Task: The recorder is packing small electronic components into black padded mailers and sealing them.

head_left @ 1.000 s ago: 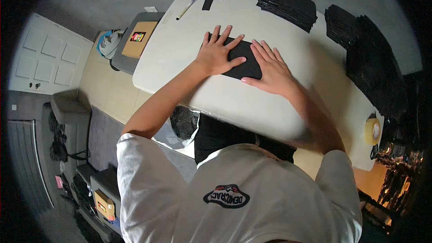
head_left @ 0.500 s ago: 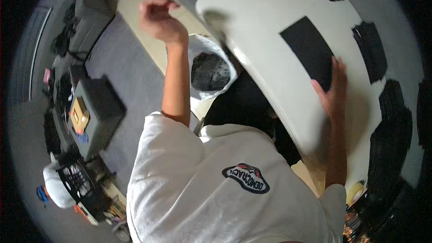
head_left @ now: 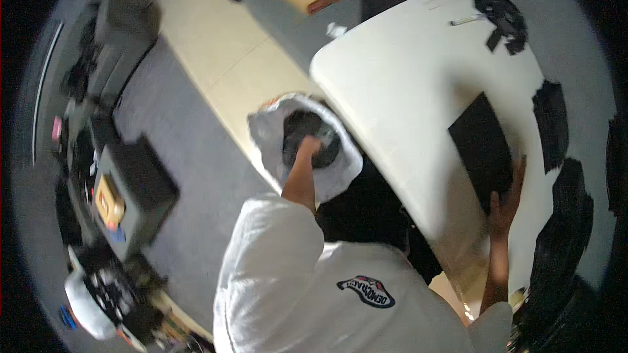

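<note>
So, one smooth white bench with rounded corners, then one crinkly white bag beside it, dark stuff inside. Two ragged black stacks along the bench's right edge. One flat, four-sided black sheet on the bench, right hand at its near end, thumb and fingers spread; can't tell if it's gripping. Left hand is in the bag, too blurry to tell its grip. One thin pen.

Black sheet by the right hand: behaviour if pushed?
The black sheet probably slides rather than rolls, since it lies flat on the white table. It looks thin, so likely light and perhaps bendy. With the right hand at one end, pushing might swivel it.
</note>
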### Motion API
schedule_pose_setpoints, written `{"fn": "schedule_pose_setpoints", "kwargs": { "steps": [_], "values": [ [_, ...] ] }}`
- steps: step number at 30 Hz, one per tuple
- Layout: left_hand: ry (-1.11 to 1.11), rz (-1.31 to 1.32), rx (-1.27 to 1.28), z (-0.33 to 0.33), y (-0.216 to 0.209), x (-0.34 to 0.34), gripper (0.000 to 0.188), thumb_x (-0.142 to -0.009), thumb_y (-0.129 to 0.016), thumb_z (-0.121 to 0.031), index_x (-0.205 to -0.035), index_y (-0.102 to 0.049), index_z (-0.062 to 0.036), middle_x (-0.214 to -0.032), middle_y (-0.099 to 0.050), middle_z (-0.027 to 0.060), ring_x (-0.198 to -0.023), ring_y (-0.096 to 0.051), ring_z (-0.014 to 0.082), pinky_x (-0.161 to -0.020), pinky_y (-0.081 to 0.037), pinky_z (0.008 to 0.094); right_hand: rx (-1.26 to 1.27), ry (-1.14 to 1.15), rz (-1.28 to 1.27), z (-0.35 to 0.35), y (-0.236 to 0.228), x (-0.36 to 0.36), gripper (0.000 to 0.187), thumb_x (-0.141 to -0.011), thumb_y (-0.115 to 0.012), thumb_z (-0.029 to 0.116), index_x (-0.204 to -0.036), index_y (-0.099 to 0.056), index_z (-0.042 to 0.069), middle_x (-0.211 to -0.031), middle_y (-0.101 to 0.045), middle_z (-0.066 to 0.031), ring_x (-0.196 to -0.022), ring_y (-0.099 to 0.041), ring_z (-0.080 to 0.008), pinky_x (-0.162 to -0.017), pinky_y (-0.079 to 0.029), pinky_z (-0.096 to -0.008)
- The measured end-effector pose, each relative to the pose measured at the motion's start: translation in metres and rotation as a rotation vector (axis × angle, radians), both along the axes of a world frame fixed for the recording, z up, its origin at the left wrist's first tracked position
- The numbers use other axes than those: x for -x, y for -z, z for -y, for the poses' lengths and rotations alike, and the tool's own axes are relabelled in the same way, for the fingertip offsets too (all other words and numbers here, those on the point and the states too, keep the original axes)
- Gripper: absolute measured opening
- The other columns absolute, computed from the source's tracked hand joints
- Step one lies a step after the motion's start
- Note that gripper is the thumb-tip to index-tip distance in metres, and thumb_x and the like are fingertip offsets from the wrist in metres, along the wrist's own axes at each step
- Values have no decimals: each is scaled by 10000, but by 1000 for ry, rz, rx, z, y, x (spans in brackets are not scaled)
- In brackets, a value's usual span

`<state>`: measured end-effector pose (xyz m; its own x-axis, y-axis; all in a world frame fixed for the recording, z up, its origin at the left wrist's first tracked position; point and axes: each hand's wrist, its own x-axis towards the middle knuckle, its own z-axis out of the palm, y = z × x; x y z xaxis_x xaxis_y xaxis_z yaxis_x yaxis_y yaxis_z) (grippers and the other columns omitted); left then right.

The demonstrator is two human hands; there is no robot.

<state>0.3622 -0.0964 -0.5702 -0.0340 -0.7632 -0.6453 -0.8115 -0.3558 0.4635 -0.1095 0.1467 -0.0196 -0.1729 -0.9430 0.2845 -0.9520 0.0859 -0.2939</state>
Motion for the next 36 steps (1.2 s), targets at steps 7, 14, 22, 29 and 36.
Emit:
{"fn": "schedule_pose_setpoints", "kwargs": {
  "steps": [7,14,22,29,36],
  "values": [
    [694,52,319,21,-24,146,456,-980,-583,-363,-1274,-718,-42,-1383,-642,233,-1299,-605,397,-1094,-468,517,-34,166,180,-8,-19,-5,836,-830,-641,246,-1564,-357,-37,-1684,-235,-307,-1542,-277,-489,-1256,-236,-566],
    [669,52,454,84,-64,192,439,-975,-602,-380,-1217,-725,-35,-1303,-665,240,-1225,-628,417,-1030,-485,532,-153,205,144,-2,-27,-4,811,-797,-668,271,-1502,-419,-43,-1673,-259,-317,-1552,-267,-486,-1243,-221,-594],
    [634,88,468,73,-51,181,428,-970,-624,-398,-1152,-734,-27,-1211,-691,247,-1140,-654,440,-957,-503,550,-244,228,181,1,-32,3,792,-867,-665,405,-1493,-445,-27,-1679,-256,-309,-1584,-206,-462,-1253,-142,-626],
    [495,190,570,93,-96,126,427,-965,-643,-414,-1095,-741,-19,-1131,-714,254,-1066,-677,460,-893,-520,566,-321,280,157,-8,-35,-5,864,-834,-741,291,-1559,-377,-5,-1687,-230,-290,-1590,-172,-455,-1275,-134,-588],
    [330,344,618,30,-193,24,434,-961,-663,-430,-1038,-748,-12,-1051,-736,260,-992,-699,480,-829,-536,582,-325,209,29,-3,-35,-4,916,-899,-738,381,-1612,-293,17,-1684,-182,-302,-1556,-200,-490,-1262,-177,-610]
  ]
}}
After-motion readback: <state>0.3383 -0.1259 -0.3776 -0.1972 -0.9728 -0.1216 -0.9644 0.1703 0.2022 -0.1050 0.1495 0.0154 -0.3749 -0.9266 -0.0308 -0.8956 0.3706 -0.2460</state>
